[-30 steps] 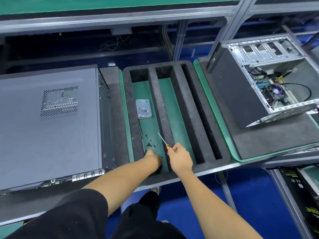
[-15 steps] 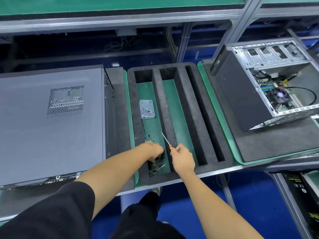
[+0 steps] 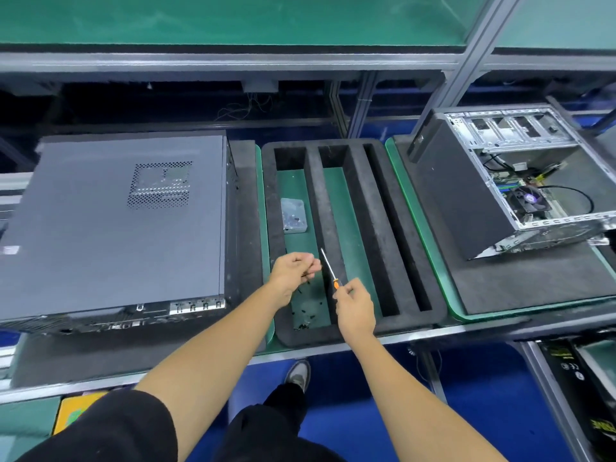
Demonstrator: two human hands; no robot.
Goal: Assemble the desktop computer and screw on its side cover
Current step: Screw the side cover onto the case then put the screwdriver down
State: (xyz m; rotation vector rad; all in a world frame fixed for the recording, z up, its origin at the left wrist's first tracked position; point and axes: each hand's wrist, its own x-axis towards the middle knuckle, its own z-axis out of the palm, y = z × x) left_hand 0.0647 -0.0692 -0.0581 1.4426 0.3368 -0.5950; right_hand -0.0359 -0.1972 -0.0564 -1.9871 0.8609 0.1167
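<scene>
Screws (image 3: 308, 273) are being pinched in the left hand (image 3: 293, 270) at 9 o'clock of the screwdriver (image 3: 329, 269) the right hand (image 3: 355, 303) is gripping; one should be seated squarely on its tip.

Black foam tray (image 3: 363, 228) with long slots on green mat (image 3: 413, 235), mid-bench. Grey metal shelf frame (image 3: 233, 63) runs above, green-topped. Blue floor (image 3: 383, 395) below bench. Grey shoe (image 3: 298, 375) on floor under bench edge. Black box with yellow print (image 3: 580, 388) lower right, partly cut off.
</scene>
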